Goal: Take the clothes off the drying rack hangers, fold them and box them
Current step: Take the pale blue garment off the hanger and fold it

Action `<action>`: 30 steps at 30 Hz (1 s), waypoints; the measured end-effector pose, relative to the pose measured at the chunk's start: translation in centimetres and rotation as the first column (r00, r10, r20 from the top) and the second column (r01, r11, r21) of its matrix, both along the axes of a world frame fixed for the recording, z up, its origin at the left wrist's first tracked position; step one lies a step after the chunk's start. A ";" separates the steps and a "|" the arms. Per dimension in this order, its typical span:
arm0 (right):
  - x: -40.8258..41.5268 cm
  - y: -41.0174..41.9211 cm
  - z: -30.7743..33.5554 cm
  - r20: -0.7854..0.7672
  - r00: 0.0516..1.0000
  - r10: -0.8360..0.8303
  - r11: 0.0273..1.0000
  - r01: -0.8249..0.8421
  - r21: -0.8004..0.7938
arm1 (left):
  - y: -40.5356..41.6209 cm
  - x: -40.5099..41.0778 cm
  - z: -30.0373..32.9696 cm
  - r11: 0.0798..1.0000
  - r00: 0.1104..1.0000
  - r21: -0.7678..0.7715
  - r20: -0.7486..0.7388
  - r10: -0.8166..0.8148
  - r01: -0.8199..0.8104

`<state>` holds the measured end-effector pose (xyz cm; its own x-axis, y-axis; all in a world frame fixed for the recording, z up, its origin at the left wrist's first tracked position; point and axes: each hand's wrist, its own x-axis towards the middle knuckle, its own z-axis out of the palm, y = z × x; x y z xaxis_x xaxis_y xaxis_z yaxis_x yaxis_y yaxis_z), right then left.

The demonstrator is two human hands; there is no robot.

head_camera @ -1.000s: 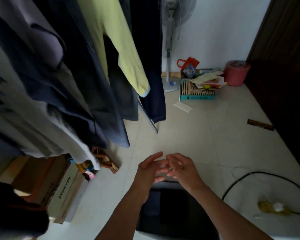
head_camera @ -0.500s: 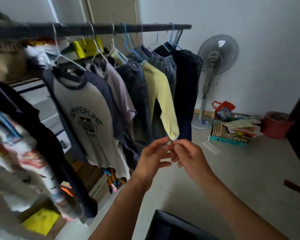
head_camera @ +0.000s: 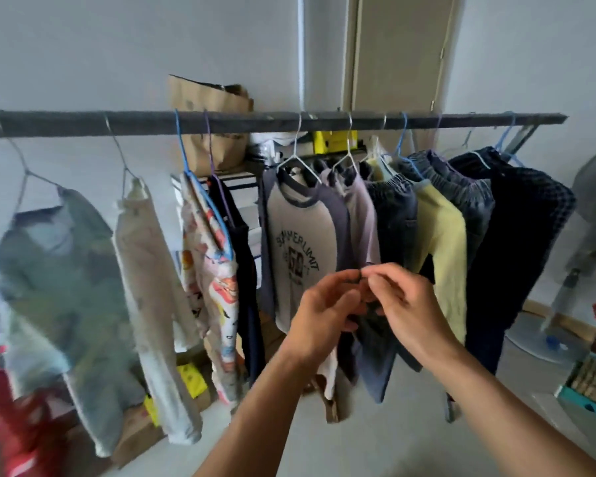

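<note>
left hand (head_camera: 327, 311): fingers curled, tips meeting right hand's; grip unclear
right hand (head_camera: 406, 304): same, fingertips together
rail (head_camera: 255, 122): clothes on hangers
raglan tee (head_camera: 298, 242): behind hands

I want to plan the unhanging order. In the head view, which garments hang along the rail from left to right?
Green shirt → cream garment → cartoon-print garment → SUMMER LIMIT tee → lilac top → yellow top → dark checked garment.
</note>
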<state>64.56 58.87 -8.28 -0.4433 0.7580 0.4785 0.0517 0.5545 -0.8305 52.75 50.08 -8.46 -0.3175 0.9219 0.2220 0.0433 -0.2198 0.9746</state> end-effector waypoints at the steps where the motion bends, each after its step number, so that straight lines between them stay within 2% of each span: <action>1: -1.3 -0.4 0.8 -0.022 0.998 0.053 0.999 -0.052 0.012 | -0.7 -0.8 0.8 0.998 0.998 0.022 -0.018 0.055 -0.055; 6: -7.7 -3.2 4.3 -0.119 0.958 0.260 0.965 -0.252 0.072 | -4.7 -4.6 4.6 0.960 0.957 0.105 -0.099 0.271 -0.261; 10: -11.1 -4.8 5.8 -0.122 0.922 0.367 0.930 -0.364 0.047 | -7.2 -6.5 6.5 0.939 0.934 0.101 -0.110 0.339 -0.329; 13: -12.5 -5.6 6.7 -0.113 0.925 0.364 0.931 -0.356 0.085 | -8.7 -7.0 7.3 0.940 0.935 0.092 -0.107 0.339 -0.330; 18: -14.5 -6.8 9.3 -0.196 0.937 0.290 0.949 -0.255 0.186 | -11.7 -6.7 8.7 0.962 0.952 0.060 -0.137 0.274 -0.268; 21: -16.9 -9.0 11.6 -0.206 0.921 0.330 0.932 -0.283 0.226 | -14.9 -8.1 10.3 0.940 0.930 0.091 -0.144 0.339 -0.329; 24: -20.1 -12.1 13.6 -0.151 0.901 0.406 0.890 -0.353 0.291 | -18.7 -10.1 11.7 0.907 0.902 0.151 -0.126 0.413 -0.394; 26: -22.5 -14.0 14.5 -0.055 0.895 0.443 0.855 -0.403 0.327 | -20.6 -11.8 12.1 0.849 0.847 0.207 -0.124 0.516 -0.487; 30: -28.1 -16.7 15.2 0.251 0.882 0.399 0.806 -0.468 0.362 | -22.8 -17.8 11.7 0.589 0.579 0.278 -0.126 0.806 -0.759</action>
<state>36.41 42.21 6.88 -0.7731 0.2256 0.5928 -0.1656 0.8304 -0.5320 34.95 27.24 3.19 -0.8176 0.2723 0.5073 0.4821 -0.1581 0.8618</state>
